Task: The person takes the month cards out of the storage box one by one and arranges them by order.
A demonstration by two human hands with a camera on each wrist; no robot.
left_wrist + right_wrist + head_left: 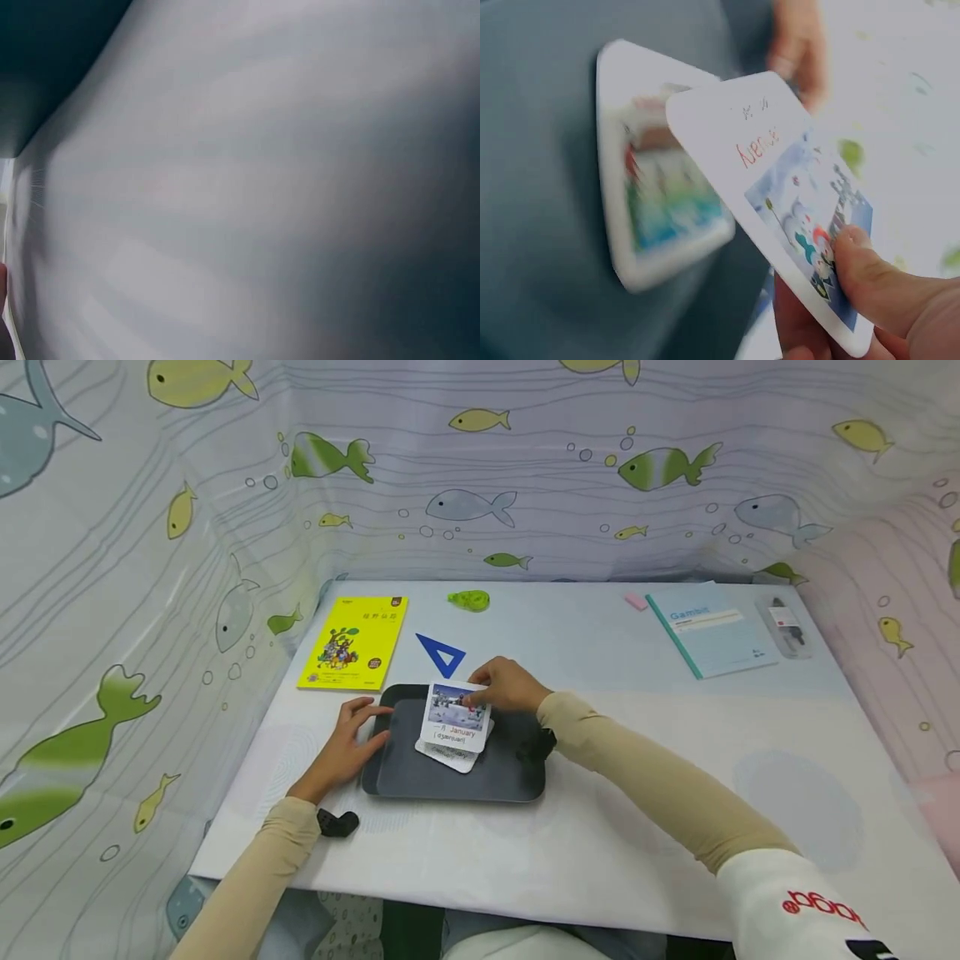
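A white flash card (459,737) printed "January" with a snowy picture is pinched between the thumb and fingers of my right hand (513,687). The right wrist view shows it tilted above a second white card (615,187), whose colourful picture is blurred. That second card lies on a dark grey tray (510,781), partly covered by the January card in the head view. At the tray's left rim is my left hand (341,752), its fingers extended and touching or close to the edge. In the left wrist view, mostly pale tablecloth (187,187) shows.
A yellow book (352,647) lies behind the tray on the left. Further back are a blue triangle ruler (427,645) and a green correction tape (471,601). At the back right are a pink eraser (636,602), a light blue notebook (712,639) and a clear package (798,643).
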